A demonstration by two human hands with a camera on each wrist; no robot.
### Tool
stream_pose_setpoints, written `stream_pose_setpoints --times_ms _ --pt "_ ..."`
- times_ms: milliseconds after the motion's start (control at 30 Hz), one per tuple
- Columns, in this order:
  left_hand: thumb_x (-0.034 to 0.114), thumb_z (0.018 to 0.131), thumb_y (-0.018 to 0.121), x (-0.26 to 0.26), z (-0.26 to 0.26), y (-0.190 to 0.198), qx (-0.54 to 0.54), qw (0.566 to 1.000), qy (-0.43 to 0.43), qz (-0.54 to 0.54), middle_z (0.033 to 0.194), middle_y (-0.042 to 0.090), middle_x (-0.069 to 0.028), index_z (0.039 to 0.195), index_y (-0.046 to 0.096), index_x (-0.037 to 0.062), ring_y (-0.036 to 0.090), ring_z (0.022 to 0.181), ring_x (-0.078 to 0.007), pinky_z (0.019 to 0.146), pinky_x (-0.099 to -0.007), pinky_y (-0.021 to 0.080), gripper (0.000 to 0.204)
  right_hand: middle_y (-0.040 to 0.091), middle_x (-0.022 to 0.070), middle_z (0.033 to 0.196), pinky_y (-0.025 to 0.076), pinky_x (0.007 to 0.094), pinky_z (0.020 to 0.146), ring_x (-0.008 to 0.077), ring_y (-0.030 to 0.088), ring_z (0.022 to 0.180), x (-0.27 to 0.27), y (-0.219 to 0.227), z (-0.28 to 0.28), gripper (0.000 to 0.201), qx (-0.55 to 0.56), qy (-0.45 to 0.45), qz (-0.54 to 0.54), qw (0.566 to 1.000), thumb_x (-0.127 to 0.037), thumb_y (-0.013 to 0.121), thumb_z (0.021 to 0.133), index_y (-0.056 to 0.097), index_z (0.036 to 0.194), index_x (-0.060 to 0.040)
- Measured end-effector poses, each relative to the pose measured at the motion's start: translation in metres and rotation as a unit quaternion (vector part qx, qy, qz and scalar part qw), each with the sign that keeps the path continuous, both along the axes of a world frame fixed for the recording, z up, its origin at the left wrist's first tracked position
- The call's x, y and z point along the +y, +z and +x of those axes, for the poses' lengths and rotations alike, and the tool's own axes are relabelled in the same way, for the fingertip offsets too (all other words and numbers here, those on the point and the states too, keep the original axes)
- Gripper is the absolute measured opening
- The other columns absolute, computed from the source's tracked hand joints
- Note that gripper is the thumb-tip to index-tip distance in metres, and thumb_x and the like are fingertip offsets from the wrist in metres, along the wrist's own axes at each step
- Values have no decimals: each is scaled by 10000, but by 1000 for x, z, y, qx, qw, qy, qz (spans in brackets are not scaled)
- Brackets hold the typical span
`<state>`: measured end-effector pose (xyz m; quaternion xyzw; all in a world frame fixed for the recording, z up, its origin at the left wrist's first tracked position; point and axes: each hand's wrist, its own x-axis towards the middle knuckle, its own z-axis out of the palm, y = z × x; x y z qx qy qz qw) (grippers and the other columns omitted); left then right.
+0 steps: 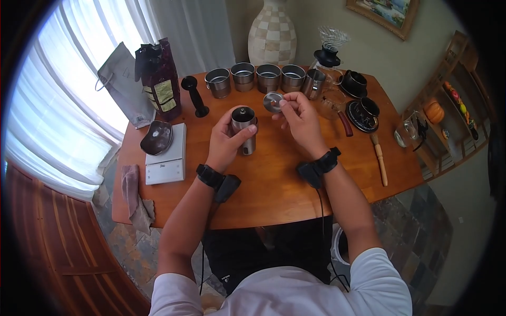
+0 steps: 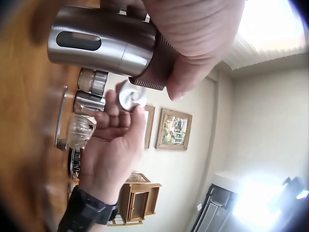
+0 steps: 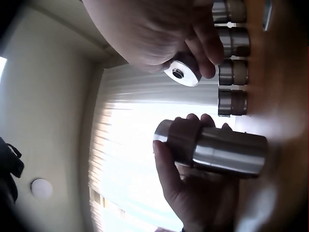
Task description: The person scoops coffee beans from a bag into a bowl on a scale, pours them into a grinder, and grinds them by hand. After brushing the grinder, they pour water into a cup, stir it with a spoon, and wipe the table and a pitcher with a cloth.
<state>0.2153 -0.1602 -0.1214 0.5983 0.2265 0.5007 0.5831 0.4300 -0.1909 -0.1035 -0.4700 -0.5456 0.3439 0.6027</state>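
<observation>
My left hand (image 1: 224, 142) grips a steel hand coffee grinder (image 1: 244, 121) upright over the middle of the table, its thumb across the front. The grinder's top is uncovered, showing a dark inside with a small metal shaft in the centre. In the left wrist view, the grinder body (image 2: 104, 41) has a slotted window and a ribbed brown band. To its right, my right hand (image 1: 303, 120) pinches a round metal lid (image 1: 271, 102) between thumb and fingers, apart from the grinder. A small hole ring shows in the lid (image 3: 189, 76) in the right wrist view.
Several steel cups (image 1: 243, 79) line the back edge. At left stand a scale (image 1: 167, 164) bearing a dark dish (image 1: 156, 138), a coffee bag (image 1: 161, 87) and a black knobbed handle (image 1: 195, 97). A glass server (image 1: 332, 102), cup and saucer (image 1: 363, 117) and brush (image 1: 380, 160) lie right.
</observation>
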Motion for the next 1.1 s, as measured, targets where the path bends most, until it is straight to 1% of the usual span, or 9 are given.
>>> stream_pose_setpoints --times_ms 33,133,267,433,567,667,733,867,1100 --pt "89 911 799 -2 2 0 6 1000 -18 -3 1170 669 -18 1340 594 29 635 1070 -112 935 -289 522 480 723 84 991 523 256 592 96 680 768 -2 3 -1 230 77 11 23 997 -210 586 1079 611 1185 -8" --pt "67 879 823 -8 7 -2 4 999 -54 5 1171 661 -20 1342 590 28 638 1071 -116 926 -286 531 520 708 53 964 508 222 581 83 649 730 -15 21 -6 280 173 68 35 982 -185 579 1080 622 1293 -9" --pt "76 842 857 -13 9 -3 45 997 -60 13 1158 655 -30 1357 584 23 642 1095 -132 944 -287 532 585 686 28 931 481 206 551 58 591 663 -23 26 -6 285 245 160 -6 956 -161 582 1075 644 1306 -8" --pt "54 822 866 -18 13 4 110 984 -11 137 1282 653 -96 1483 451 22 635 1175 -166 1053 -349 488 781 669 -1 913 449 208 530 34 539 633 -23 22 -10 242 128 117 -58 983 -160 607 1061 689 1240 -18" --pt "144 782 923 -15 13 0 98 987 -13 126 1271 685 -112 1530 418 75 649 1177 -184 1086 -372 471 906 673 -8 918 468 205 603 51 561 683 -22 17 -15 233 109 124 -83 983 -166 612 1061 702 1215 -16" --pt "95 780 910 -14 10 -1 127 984 -12 126 1305 661 -122 1559 378 63 625 1220 -184 1087 -364 466 945 660 5 952 491 229 724 94 595 794 -20 10 -23 225 73 90 -13 993 -165 619 1054 713 1181 -6" --pt "110 778 917 -12 10 -2 143 978 -1 151 1308 663 -122 1570 369 72 627 1218 -186 1077 -360 473 964 630 31 986 491 258 822 133 609 901 -21 9 -24 222 -75 22 80 994 -161 629 1042 720 1166 -1" --pt "140 781 920 -14 12 -3 125 983 2 135 1242 696 -113 1563 399 101 657 1174 -190 1081 -370 480 941 602 50 1008 489 273 820 139 607 934 -15 -2 -21 210 -70 43 69 994 -155 633 1034 734 1138 -5" --pt "115 796 901 -13 13 -3 128 983 2 131 1345 647 -141 1579 387 81 634 1227 -199 1086 -375 485 937 615 51 1009 498 275 779 146 609 881 -25 12 -23 346 -148 25 70 986 -256 773 947 740 1188 -10"
